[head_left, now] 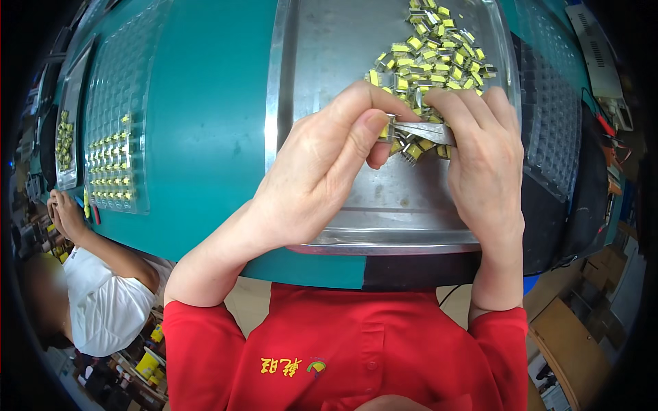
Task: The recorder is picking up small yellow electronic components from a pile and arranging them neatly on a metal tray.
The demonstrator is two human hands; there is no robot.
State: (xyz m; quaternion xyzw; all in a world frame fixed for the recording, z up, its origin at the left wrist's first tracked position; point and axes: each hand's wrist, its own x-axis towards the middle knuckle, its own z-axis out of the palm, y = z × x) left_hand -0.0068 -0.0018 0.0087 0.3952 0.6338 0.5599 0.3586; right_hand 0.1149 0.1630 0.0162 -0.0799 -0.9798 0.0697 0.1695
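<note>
Pinching one small yellow component between thumb and forefinger of the left hand, above the near right part of the metal tray. Gripping metal tweezers in the right hand, fingers pressed together around them, tips touching the component. Probably very light and stiff, with thin pins easily bent; best held by the yellow body sides, not by pins. Lying just beyond, far right: heap of same yellow components. Teal tabletop under all.

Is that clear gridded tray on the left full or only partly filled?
Partly filled: the clear gridded tray holds yellow parts only in its lower rows; the cells above look empty.
</note>
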